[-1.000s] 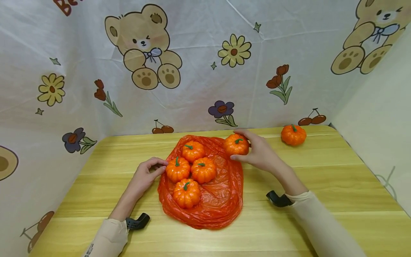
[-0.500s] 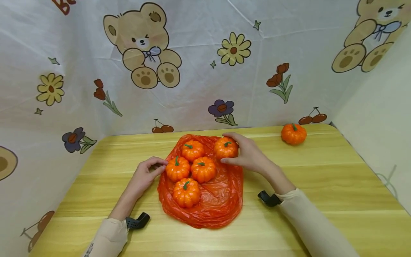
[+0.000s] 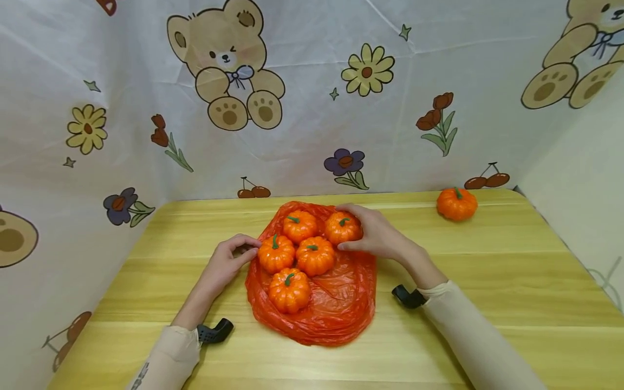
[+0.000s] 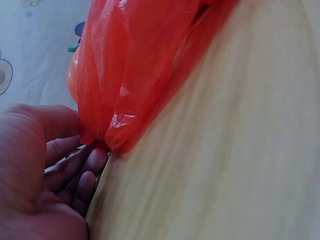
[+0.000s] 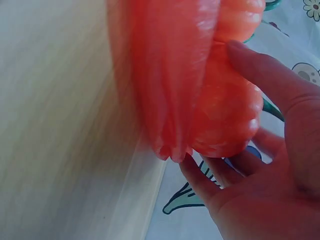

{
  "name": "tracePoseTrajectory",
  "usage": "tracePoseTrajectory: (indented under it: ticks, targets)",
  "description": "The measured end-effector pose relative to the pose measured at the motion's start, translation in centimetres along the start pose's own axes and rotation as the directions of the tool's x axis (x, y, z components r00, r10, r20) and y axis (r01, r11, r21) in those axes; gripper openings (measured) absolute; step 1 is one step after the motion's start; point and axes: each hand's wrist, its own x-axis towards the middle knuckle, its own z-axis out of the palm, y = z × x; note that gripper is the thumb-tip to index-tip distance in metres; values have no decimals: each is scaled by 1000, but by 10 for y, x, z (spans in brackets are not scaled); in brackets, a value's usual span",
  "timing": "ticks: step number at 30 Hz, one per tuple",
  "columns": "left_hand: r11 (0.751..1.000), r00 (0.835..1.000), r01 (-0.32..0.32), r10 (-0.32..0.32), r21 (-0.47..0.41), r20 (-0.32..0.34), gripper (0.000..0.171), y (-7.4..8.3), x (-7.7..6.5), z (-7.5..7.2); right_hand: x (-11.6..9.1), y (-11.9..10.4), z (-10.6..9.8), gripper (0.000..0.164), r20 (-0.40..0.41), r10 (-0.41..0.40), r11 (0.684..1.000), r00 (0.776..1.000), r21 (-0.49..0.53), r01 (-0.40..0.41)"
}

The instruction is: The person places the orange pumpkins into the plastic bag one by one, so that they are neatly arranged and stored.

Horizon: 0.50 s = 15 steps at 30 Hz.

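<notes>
Looking on: a person stands at a yellow wooden surface (image 3: 487,271) with both hands at an orange plastic bag (image 3: 336,303) spread flat in the middle.
Right hand (image 3: 382,238): its grip is curled round a small pumpkin (image 3: 343,228), thumb near side and fingers over the far side, at the bag's 1 o'clock corner; the pumpkin sits on the plastic, just beside its neighbours. The right wrist view shows the fingers (image 5: 260,75) wrapped on the fruit with bag plastic bunched against it.
Left hand (image 3: 226,262): at the bag's 9 o'clock edge, fingers curled in, grip pinching the plastic rim, as the left wrist view shows, with fingers (image 4: 75,170) tucked under a fold of the bag. I judge that it pins the thin sheet so it does not slide.
Cluster: four more pumpkins lie on the bag, a back one (image 3: 299,225), a left one (image 3: 275,253), a middle one (image 3: 314,255) and a front one (image 3: 289,290), packed close, likely so all fit on the sheet.
Stray: a sixth pumpkin (image 3: 456,203) sits off the bag at 2 o'clock, well apart, near the printed curtain (image 3: 312,81).
</notes>
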Motion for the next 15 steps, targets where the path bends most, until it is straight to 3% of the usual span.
tracePoseTrajectory:
  ticks: [8, 15]
  targets:
    - [1000, 1000, 3, -3, -3, -4, 16, -1, 2, 2, 0, 8, 0, 82, 57, -64, 998, 996, 3, 64]
    - [1000, 1000, 7, -7, 4, -3, 16, -1, 2, 1, -1, 7, -1, 84, 63, -61, 998, 996, 10, 60]
